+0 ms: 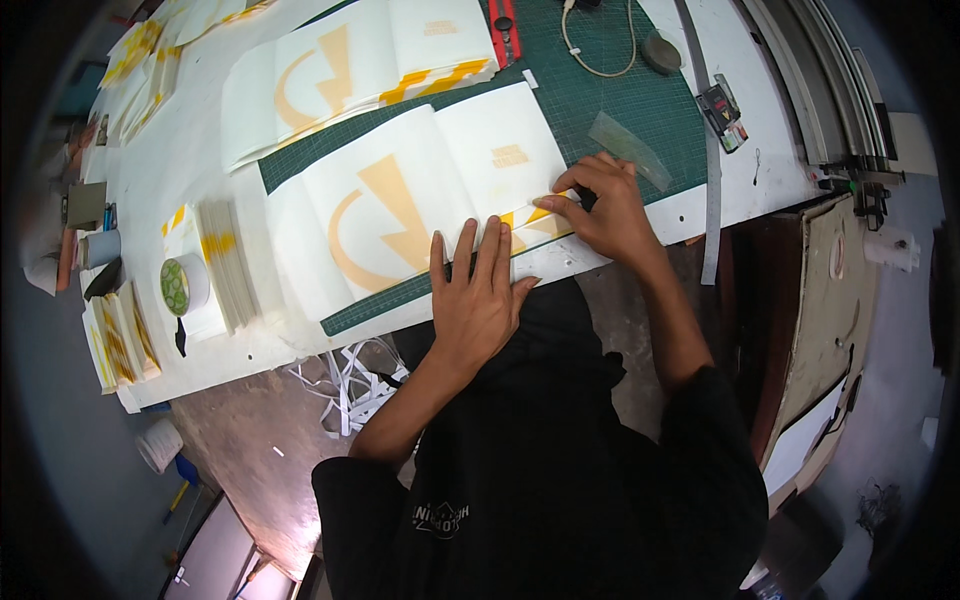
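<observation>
A wide white paper sheet (420, 180) with pale orange print lies before me, creased down its middle. Its near edge is folded up, showing a yellow-striped strip (522, 216). My left hand (476, 290) rests on that near edge with fingers stretched out flat, holding nothing. At the sheet's right end, my right hand (608, 208) pinches the folded edge between thumb and fingers. Beneath the sheet is a green cutting mat (690, 150). Just beyond the right hand lies a clear plastic strip (630, 148).
Behind is a stack of similar printed sheets (370, 60), with a red-handled tool (505, 35) beside it. Folded stacks (228, 265) and a tape roll (184, 285) stand left. A steel ruler (712, 200) overhangs the table's front edge. Paper offcuts (355, 390) lie on the floor.
</observation>
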### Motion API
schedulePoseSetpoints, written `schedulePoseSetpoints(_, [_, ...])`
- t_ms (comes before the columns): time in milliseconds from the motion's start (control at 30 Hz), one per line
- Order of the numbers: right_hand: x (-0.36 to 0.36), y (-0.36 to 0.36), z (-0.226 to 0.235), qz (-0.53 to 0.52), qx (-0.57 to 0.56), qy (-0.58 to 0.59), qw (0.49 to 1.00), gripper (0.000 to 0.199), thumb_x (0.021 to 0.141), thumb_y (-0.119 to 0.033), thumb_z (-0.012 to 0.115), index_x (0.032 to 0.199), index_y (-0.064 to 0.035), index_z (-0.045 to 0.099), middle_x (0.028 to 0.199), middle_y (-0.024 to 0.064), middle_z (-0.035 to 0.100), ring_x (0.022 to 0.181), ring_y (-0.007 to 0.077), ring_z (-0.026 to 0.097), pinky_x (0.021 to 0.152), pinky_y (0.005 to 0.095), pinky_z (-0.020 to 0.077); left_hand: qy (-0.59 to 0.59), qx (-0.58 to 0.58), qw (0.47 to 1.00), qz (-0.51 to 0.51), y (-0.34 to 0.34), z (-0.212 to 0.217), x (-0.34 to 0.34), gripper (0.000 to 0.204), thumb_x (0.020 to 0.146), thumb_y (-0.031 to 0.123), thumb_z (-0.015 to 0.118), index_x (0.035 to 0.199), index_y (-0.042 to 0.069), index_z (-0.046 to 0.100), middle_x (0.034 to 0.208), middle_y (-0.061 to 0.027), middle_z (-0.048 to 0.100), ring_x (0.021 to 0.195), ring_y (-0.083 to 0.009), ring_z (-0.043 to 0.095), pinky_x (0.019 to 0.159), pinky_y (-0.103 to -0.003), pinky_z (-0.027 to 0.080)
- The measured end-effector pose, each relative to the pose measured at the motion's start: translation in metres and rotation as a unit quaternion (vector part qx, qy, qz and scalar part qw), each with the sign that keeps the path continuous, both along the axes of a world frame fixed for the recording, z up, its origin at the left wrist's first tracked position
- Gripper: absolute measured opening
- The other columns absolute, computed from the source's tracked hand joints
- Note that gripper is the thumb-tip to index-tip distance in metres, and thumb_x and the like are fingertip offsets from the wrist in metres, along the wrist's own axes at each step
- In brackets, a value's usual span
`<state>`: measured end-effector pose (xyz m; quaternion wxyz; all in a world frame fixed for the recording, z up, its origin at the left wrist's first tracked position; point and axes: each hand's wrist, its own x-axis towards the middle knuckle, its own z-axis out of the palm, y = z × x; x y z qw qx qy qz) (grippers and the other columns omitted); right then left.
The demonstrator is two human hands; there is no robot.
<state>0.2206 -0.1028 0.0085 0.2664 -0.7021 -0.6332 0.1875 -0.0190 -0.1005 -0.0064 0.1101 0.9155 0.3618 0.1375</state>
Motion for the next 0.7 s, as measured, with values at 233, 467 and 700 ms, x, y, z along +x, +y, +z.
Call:
schedulePoseSetpoints(233, [0.0, -0.001, -0.01, -0.01, 0.049, 0.003, 0.999, 0.026, 0.083, -0.031, 0.09, 0.085, -0.0091, 0.076, 0.081, 0.0017, 0.065, 0.083, 0.0194, 0.058, 0.089, 0.0412, 0.0348, 0.009, 0.026, 1.0, 0.012, -0.004, -0.007, 0.004, 0.07, 0.099, 0.045, 0.069, 0.151, 0.0, 0.056, 0.152, -0.0185, 0.056, 0.145, -0.0386, 0.046, 0.123, -0.064, 0.026])
schedulePoseSetpoints(467, [0.001, -0.005, -0.012, -0.007, 0.037, 0.017, 0.999, 0.026, 0.089, -0.032, 0.086, 0.086, -0.0094, 0.074, 0.089, 0.0073, 0.071, 0.091, 0.0237, 0.061, 0.098, 0.0474, 0.0329, 0.017, 0.033, 0.999, 0.029, -0.009, -0.009, 0.013, 0.065, 0.101, 0.053, 0.063, 0.155, 0.017, 0.057, 0.15, -0.0199, 0.055, 0.143, -0.042, 0.046, 0.121, -0.069, 0.024])
schedulePoseSetpoints(700, [0.0, -0.01, -0.028, -0.03, 0.099, -0.036, 0.994, 0.032, 0.085, -0.038, 0.088, 0.087, -0.0107, 0.072, 0.091, 0.0052, 0.069, 0.096, 0.0232, 0.058, 0.093, 0.0491, 0.0299, 0.029, 0.041, 0.998, 0.038, -0.011, -0.014, 0.015, 0.065, 0.102, 0.053, 0.062, 0.155, 0.017, 0.057, 0.15, -0.0199, 0.053, 0.142, -0.0433, 0.046, 0.12, -0.07, 0.024])
